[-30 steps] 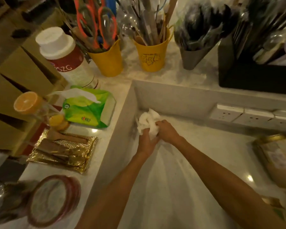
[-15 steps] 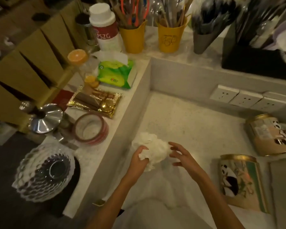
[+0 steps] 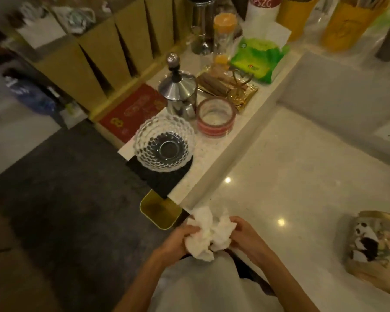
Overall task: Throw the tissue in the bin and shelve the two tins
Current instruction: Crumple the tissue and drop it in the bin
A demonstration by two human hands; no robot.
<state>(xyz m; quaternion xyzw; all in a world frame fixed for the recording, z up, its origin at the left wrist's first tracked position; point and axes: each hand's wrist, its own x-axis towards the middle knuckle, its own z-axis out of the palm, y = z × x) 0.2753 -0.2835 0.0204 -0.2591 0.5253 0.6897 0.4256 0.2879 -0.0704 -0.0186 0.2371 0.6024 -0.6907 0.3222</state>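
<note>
Green-rimmed, the bin (image 3: 160,210) sits on the floor just below the corner of the pale surface (image 3: 302,176), left of our hands. We hold the crumpled white tissue (image 3: 208,235) over that near edge, our left hand (image 3: 177,240) gripping its left side and our right hand (image 3: 245,235) pinching its right. Farther right, a tin (image 3: 376,251) printed with pandas lies on its side on the surface, well apart from the tissue.
</note>
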